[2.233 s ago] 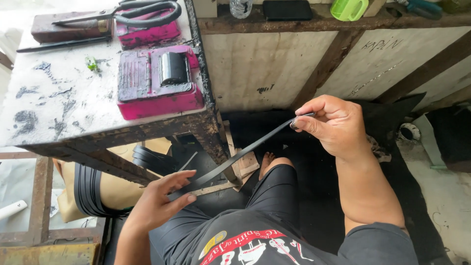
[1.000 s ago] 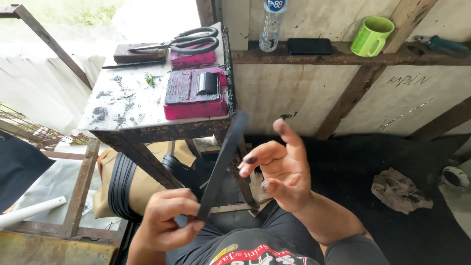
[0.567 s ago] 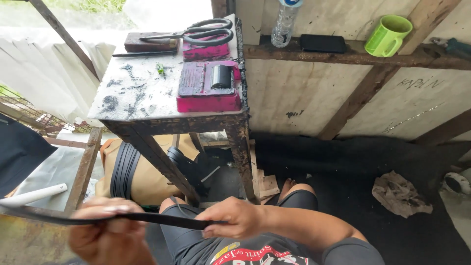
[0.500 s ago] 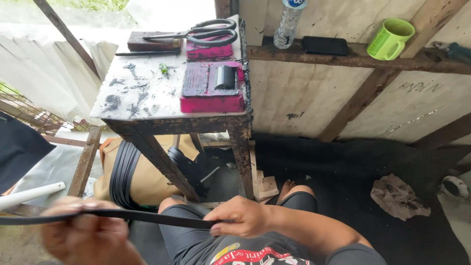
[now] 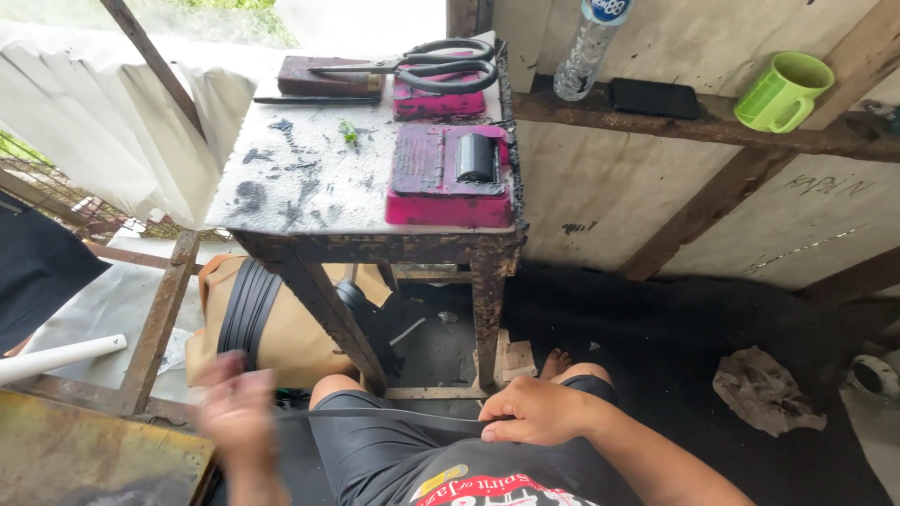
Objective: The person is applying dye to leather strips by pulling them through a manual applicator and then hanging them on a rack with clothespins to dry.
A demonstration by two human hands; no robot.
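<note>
A thin black strip (image 5: pixel 394 417) stretches across my lap. My right hand (image 5: pixel 536 412) pinches its right end on my thigh. My left hand (image 5: pixel 239 412) is blurred at the lower left, near the strip's other end; whether it grips the strip cannot be told. In front of me stands a stained small table (image 5: pixel 300 197) bearing a pink tray with a black roller (image 5: pixel 448 173), and large scissors (image 5: pixel 422 64) on another pink block.
A wooden shelf (image 5: pixel 656 117) on the wall carries a plastic bottle (image 5: pixel 589 47), a dark phone (image 5: pixel 654 96) and a green mug (image 5: pixel 783 91). Under the table lies a tan bundle wrapped with black strips (image 5: pixel 248 319). A rag (image 5: pixel 764 389) lies on the dark floor right.
My hands went from holding the strip diagonally in front of me to stretching it flat over my lap. My left hand has slid along it and is moving now; my right stays pinned on the thigh.
</note>
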